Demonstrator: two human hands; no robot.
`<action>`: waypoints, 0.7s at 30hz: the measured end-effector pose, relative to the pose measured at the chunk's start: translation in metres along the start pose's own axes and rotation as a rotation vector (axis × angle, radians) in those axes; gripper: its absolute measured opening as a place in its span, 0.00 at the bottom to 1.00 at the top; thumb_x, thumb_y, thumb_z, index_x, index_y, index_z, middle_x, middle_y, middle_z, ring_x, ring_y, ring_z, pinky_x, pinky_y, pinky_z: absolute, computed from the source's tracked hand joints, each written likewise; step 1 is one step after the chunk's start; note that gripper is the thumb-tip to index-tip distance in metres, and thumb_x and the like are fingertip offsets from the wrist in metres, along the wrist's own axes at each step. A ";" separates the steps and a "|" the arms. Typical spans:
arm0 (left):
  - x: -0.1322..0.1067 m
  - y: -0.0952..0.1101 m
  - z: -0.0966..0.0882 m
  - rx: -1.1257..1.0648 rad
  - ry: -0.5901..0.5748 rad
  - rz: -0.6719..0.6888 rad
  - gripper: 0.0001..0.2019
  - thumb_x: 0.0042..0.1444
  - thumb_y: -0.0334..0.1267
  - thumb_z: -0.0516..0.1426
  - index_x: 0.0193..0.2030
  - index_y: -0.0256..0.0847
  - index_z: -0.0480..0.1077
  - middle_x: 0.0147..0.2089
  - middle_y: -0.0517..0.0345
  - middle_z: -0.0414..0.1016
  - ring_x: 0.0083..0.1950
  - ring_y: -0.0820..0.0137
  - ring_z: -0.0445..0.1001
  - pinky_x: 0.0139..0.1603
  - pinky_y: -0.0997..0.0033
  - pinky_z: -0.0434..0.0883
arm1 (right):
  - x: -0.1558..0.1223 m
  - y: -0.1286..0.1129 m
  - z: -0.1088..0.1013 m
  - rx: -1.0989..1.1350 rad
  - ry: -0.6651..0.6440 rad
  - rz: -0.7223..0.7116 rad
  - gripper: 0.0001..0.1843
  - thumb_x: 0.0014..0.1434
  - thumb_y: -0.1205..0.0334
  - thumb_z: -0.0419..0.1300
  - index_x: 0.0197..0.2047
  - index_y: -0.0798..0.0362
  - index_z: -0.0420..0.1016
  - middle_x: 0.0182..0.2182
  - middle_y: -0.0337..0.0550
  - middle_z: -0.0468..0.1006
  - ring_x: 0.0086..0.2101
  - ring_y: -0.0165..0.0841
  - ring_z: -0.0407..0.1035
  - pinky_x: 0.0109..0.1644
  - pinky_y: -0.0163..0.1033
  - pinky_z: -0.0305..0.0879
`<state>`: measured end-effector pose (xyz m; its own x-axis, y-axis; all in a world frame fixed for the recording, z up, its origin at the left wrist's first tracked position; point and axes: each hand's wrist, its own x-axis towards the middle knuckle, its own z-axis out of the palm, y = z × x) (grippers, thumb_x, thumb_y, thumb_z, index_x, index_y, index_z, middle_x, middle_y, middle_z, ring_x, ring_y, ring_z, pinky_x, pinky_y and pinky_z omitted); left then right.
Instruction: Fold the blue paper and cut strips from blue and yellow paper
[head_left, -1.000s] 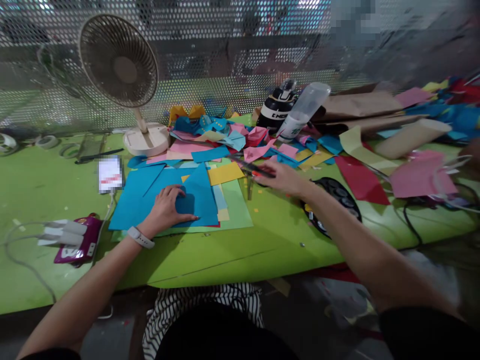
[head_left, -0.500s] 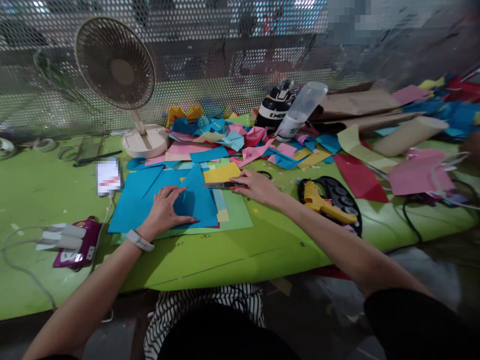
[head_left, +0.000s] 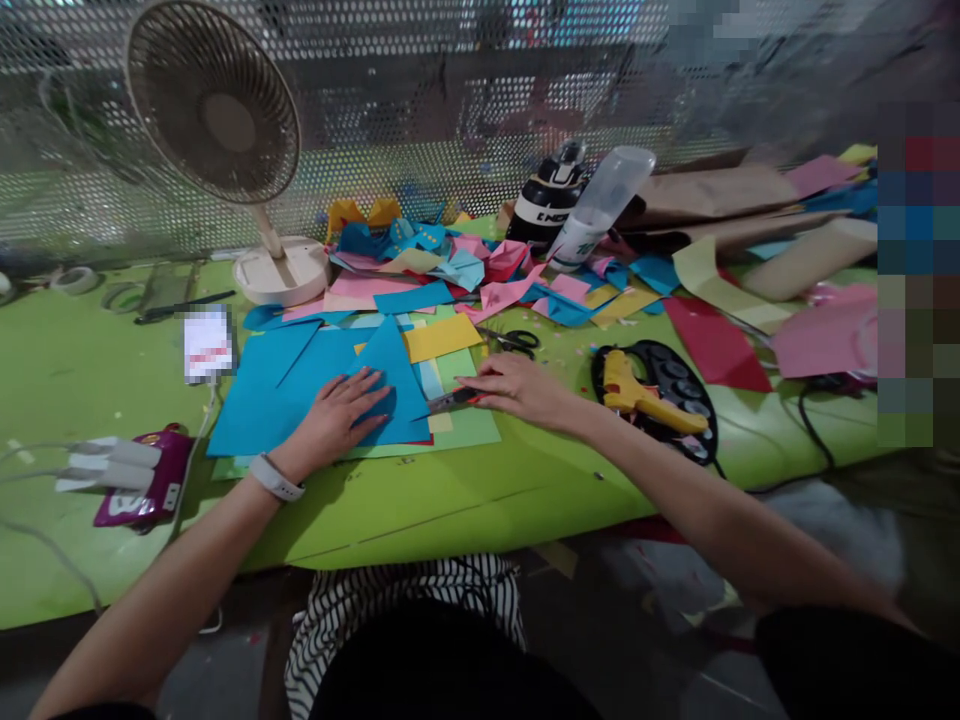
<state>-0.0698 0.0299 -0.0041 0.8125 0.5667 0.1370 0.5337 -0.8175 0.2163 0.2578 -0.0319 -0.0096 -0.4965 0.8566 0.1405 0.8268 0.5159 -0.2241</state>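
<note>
My left hand lies flat with fingers spread on a folded blue paper sheet, pressing it onto the green table. My right hand is closed on a utility knife with a red handle. The knife's blade tip touches the right edge of the blue paper, close to my left fingertips. A light green sheet lies under the blue paper, with a yellow sheet behind it.
Black scissors lie behind my right hand. A yellow glue gun rests on a black tray to the right. A fan, two bottles, heaps of coloured paper scraps and a purple charger also stand on the table.
My right hand drew back from the scrap pile with the knife and brought its blade down to the blue paper's right edge. My left hand's fingers spread flatter.
</note>
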 end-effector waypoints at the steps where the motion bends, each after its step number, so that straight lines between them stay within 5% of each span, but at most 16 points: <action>1: 0.000 0.001 0.001 -0.011 -0.036 0.012 0.23 0.67 0.49 0.44 0.65 0.45 0.61 0.70 0.52 0.56 0.71 0.62 0.53 0.69 0.55 0.49 | -0.001 0.000 0.002 0.001 0.001 -0.002 0.21 0.65 0.58 0.55 0.60 0.45 0.70 0.43 0.50 0.73 0.42 0.40 0.66 0.46 0.44 0.62; 21: 0.003 -0.004 0.008 -0.004 -0.094 -0.008 0.25 0.68 0.50 0.41 0.66 0.44 0.61 0.71 0.54 0.53 0.72 0.65 0.51 0.71 0.58 0.46 | -0.008 -0.013 0.009 0.060 0.046 0.022 0.20 0.65 0.56 0.54 0.59 0.47 0.71 0.42 0.50 0.72 0.43 0.40 0.65 0.49 0.45 0.63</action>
<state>-0.0674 0.0343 -0.0127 0.8269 0.5607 0.0440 0.5392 -0.8126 0.2211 0.2485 -0.0457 -0.0166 -0.4645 0.8673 0.1790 0.8194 0.4976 -0.2845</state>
